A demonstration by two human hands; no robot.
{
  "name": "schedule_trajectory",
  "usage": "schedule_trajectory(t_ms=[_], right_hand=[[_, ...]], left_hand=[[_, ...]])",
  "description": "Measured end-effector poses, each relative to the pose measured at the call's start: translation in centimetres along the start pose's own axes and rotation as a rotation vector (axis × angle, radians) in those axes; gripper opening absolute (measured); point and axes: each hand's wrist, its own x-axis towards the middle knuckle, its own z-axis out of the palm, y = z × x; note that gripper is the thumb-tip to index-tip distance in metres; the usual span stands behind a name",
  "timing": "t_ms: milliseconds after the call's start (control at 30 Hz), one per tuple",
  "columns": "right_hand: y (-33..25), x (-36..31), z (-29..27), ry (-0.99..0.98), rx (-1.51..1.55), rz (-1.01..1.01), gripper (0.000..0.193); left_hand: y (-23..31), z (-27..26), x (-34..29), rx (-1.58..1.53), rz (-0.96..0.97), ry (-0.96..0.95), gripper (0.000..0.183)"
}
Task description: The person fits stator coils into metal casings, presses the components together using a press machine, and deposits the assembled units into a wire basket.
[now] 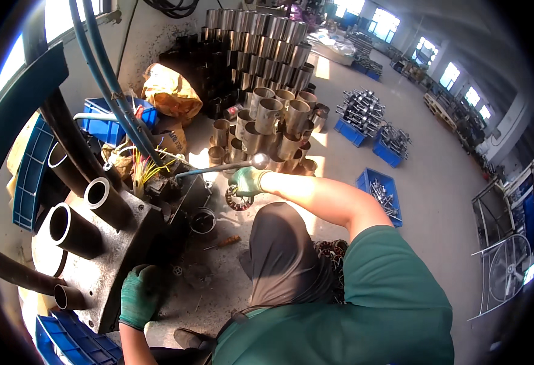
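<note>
My right hand [249, 181], in a green and pale work glove, is closed on a ring-shaped motor stator [239, 201] with dark slots around its inside. The stator hangs below the hand, above the floor. Just over the glove passes a lever [215, 168] ending in a round metal ball knob [259, 160]. My left hand [138, 298], also gloved in green, is beside the edge of a heavy metal press bed [120, 246]. Its fingers are lost in shadow, so their grip cannot be made out.
Metal tubes [72, 230] stand on the press bed. Steel cylinders [268, 115] are stacked beyond my right hand. Below lie a round can [202, 220] and an orange-handled screwdriver [227, 241]. Blue crates [395, 210] of metal shafts stand to the right. Yellow wires [140, 173] bunch behind the press.
</note>
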Motion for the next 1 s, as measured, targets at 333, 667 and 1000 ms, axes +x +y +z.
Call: schedule_trajectory(t_ms=[333, 667, 1000], right_hand=[[13.6, -31.8, 12.9, -0.018, 0.18, 1.194, 0.044], [13.9, -59.3, 31.0, 0.095, 0.468, 1.491, 0.04], [11.6, -62.7, 35.5, 0.459, 0.758, 1.962, 0.029]], left_hand=[[-0.5, 2.9, -0.7, 0.003, -0.044, -0.238, 0.037], [-2.2, 6.8, -4.1, -0.041, -0.079, -0.443, 0.041], [-3.9, 10.4, -5.9, 0.073, -0.104, -0.58, 0.038]])
